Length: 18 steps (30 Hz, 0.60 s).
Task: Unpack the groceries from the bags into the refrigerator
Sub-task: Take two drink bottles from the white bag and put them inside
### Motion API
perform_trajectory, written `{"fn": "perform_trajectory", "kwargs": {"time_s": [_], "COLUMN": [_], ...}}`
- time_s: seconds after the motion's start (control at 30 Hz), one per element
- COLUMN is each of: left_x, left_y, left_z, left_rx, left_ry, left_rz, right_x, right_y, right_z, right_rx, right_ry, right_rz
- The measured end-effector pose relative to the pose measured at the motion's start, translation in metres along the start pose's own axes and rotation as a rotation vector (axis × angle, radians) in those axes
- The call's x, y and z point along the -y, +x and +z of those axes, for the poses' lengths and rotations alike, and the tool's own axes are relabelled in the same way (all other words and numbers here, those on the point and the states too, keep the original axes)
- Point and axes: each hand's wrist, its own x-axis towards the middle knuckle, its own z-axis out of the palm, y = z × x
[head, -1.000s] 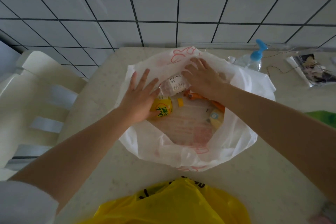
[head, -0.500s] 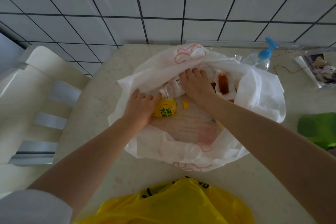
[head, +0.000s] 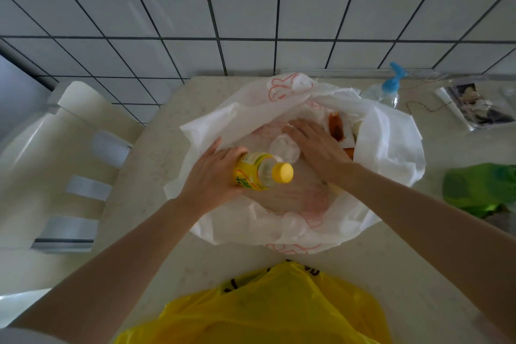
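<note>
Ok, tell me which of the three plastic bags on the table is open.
The white bag, with both hands inside it. The yellow bag nearest the camera and the green bag at the right lie crumpled, unopened.

Dim, flat indoor light with a cool greenish-grey cast and no strong light source in view. Pale streaks of glare cross the tiled wall (head: 251,8) at the far side. Soft, faint shadows lie under the white bag (head: 391,153) on the countertop (head: 405,274). The wide-angle lens bends the tile lines outward, most strongly at the left and right edges. The yellow bag (head: 279,310) nearest the camera looks soft, and fine detail is smeared throughout.
</note>
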Motion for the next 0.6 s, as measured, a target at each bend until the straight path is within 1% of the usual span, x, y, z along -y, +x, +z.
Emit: {"fn": "perform_trajectory", "kwargs": {"time_s": [0.1, 0.13, 0.2, 0.27, 0.33, 0.43, 0.6], "left_x": [-0.024, -0.033, -0.047, -0.058, -0.068, -0.084, -0.112], "left_y": [-0.006, -0.009, -0.016, -0.024, -0.033, -0.052, -0.103], "left_z": [-0.020, -0.026, -0.037, -0.045, -0.053, -0.068, -0.090], "left_rx": [-0.080, -0.110, -0.190, -0.278, -0.331, -0.362, -0.369], "left_ry": [-0.206, -0.287, -0.376, -0.447, -0.525, -0.641, -0.861], "left_rz": [-0.139, -0.199, -0.293, -0.328, -0.345, -0.400, -0.475], "right_x": [0.012, 0.019, 0.035, 0.054, 0.075, 0.110, 0.171], "right_y": [-0.016, -0.022, -0.036, -0.051, -0.068, -0.101, -0.160], "right_z": [-0.032, -0.042, -0.061, -0.077, -0.095, -0.117, -0.142], "right_rx": [-0.033, -0.065, -0.146, -0.227, -0.244, -0.213, -0.321], "right_ry": [0.229, 0.288, 0.400, 0.497, 0.601, 0.806, 1.081], "right_rz": [0.082, 0.106, 0.123, 0.162, 0.259, 0.363, 0.502]}}
